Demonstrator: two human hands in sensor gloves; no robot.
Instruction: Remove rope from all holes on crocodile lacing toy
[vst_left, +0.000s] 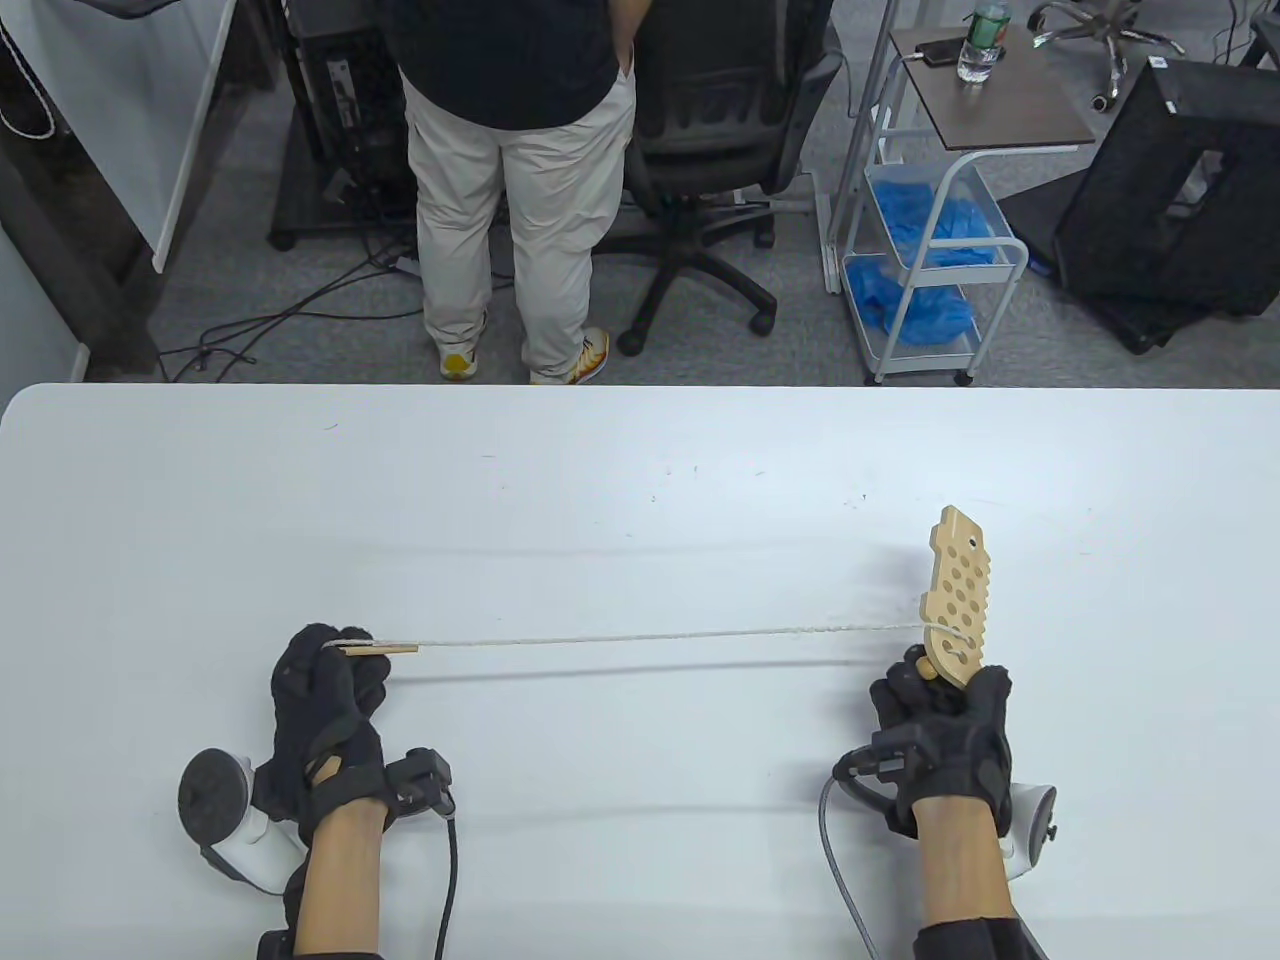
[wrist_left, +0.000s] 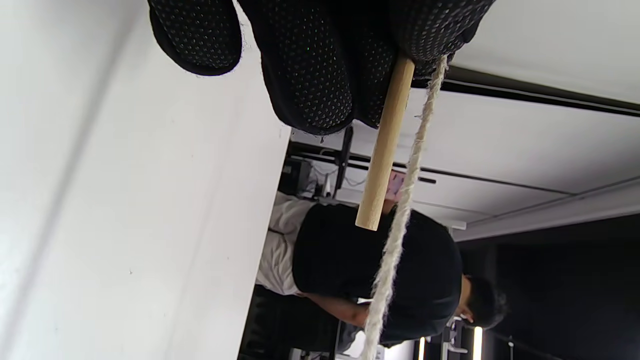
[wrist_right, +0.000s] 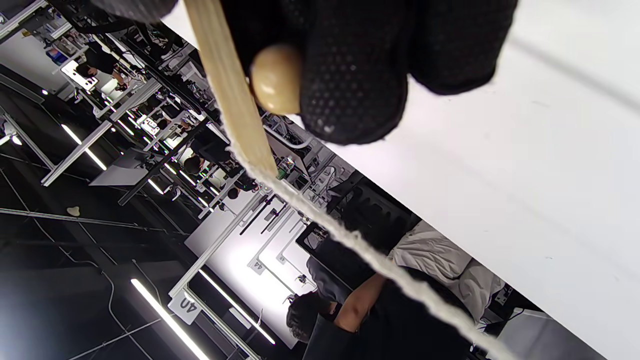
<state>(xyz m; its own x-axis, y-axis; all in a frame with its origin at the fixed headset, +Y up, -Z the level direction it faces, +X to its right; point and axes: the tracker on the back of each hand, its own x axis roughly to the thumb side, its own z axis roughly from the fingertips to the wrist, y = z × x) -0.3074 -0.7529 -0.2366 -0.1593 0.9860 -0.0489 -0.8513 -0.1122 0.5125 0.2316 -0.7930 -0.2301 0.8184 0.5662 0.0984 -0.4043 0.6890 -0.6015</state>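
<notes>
Light stiff croc (vst_left: 958, 595) at lower right, gripped low by right hand (vst_left: 940, 735); soft rope (vst_left: 660, 636) pulled tight to lower left, wood tip (vst_left: 380, 649) pinched in left hand (vst_left: 325, 700); best held by tip.

Crocodile toy (vst_left: 958, 600) lower end hidden in right hand (vst_left: 945, 735); threaded holes perhaps one, unclear.
</notes>
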